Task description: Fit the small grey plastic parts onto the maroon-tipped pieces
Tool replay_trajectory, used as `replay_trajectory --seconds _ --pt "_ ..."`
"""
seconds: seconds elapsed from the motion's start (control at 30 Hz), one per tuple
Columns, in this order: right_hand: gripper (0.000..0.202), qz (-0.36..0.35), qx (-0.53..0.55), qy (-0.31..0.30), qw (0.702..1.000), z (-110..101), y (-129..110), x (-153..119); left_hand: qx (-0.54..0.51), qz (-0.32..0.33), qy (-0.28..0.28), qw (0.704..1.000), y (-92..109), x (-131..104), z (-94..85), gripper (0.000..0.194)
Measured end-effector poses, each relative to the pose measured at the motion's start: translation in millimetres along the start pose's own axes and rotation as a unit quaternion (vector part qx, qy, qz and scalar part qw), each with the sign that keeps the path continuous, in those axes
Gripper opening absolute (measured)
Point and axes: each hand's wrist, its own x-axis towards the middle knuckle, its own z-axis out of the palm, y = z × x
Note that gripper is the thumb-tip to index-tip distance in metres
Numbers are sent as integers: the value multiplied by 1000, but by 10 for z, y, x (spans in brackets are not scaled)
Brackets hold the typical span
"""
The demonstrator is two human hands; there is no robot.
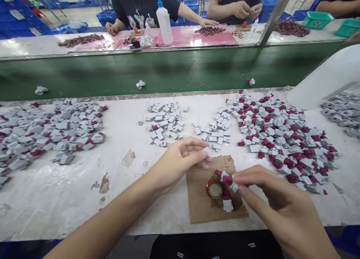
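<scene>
My right hand [270,199] pinches a small maroon-and-grey plastic piece [227,179] between thumb and fingers, above a brown cardboard square [197,206]. A red-rimmed bottle cap [214,189] sits on the cardboard, its open side up. Beside it lies another maroon-and-grey piece [227,205]. My left hand [188,156] is curled over the cardboard's top left edge, thumb and fingertips close together on a small light grey block [206,150], mostly hidden. Just beyond that hand are loose grey blocks [218,135].
Maroon-and-grey pieces are heaped at right [281,128] and left [56,128]; a grey block pile [165,120] lies between. A white container [326,75] stands far right. Across a green conveyor [180,69] carrying a few pieces, co-workers sit near a glue bottle [164,24].
</scene>
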Motion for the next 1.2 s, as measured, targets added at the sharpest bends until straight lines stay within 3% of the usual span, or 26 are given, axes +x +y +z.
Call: replay_trajectory --seconds 0.1,0.27,0.4,0.63,1.03,1.2 --pt "6 52 68 48 995 -28 79 137 -6 0 6 1000 53 39 63 37" --pt "20 138 197 119 963 20 188 353 0 45 -13 999 149 116 184 26" --pt "26 141 277 130 942 89 160 467 55 66 -3 996 188 187 230 25" --pt "23 126 302 110 939 124 159 514 5 36 -72 997 171 263 238 19" --pt "12 104 273 87 952 91 223 468 29 24 -83 996 214 264 264 24" --pt "7 69 202 22 977 8 135 494 52 14 -106 993 217 263 218 23"
